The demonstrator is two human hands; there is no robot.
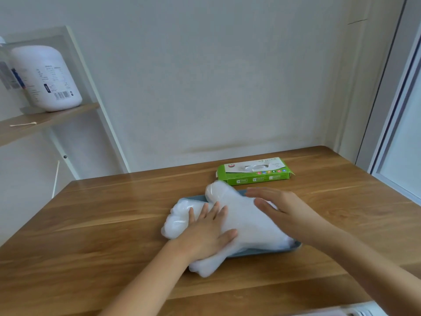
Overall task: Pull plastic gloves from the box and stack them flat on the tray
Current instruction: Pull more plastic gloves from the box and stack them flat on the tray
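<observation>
1. The blue-grey tray (270, 251) sits on the wooden table (102, 224), and honestly you only see bits of its rim because it's so covered.
2. The plastic gloves (248, 224) are piled right on the tray, a cloudy white heap. The heap spills over the tray's left edge and its near corner onto the wood, and one puffy end sticks out past the far edge.
3. The left hand (205, 231) lies palm down on the part of the pile hanging off the tray's left side. Its fingers are straight and fanned out, pressing down and pinching nothing.
4. The right hand (284, 209) is above the tray's far right part, with the fingers straight and loosely together and nothing gripped. It's a bit blurry, so I can't tell if it actually touches the plastic.
5. The green box (254, 173) lies flat just beyond the tray's far side, not touching it, with a bit of plastic poking out of the top slot.
6. Way off to the tray's left and higher up is a shelf (52, 117) with a white bottle (45, 78) and a cotton swab (22, 124).
</observation>
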